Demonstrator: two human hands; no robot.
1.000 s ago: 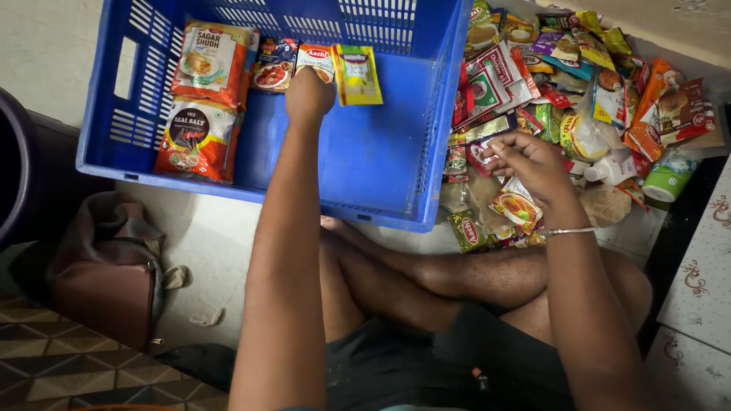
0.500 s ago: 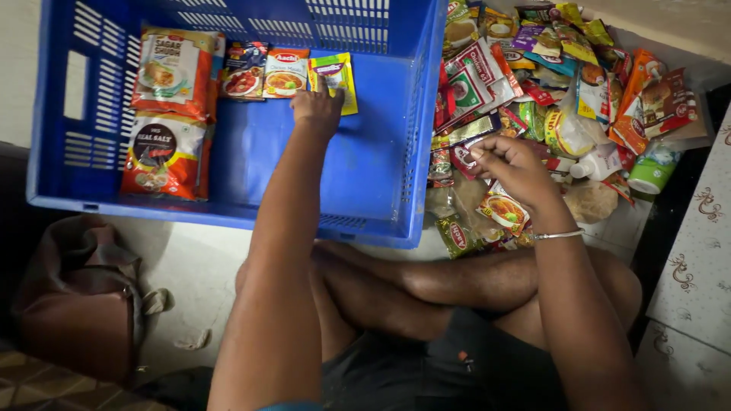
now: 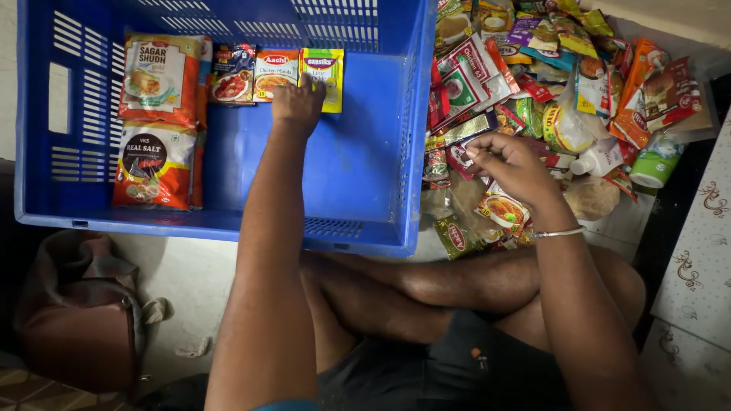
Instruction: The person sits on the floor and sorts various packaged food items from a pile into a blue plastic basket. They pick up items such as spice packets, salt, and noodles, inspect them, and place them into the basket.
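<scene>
Person sits cross-legged on pale floor. Left hand inside blue crate, fingers pressing yellow packet and orange packet. Right hand pinches small packet over packet pile.

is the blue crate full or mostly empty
Mostly empty: the blue crate holds only a few packets along its left and far sides, where the left hand rests; its floor is largely bare.

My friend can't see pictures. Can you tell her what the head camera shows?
A seated person's left hand presses small spice packets lined up inside a blue plastic crate, beside two larger bags. Their right hand picks at a heap of colourful packets on the floor.
</scene>
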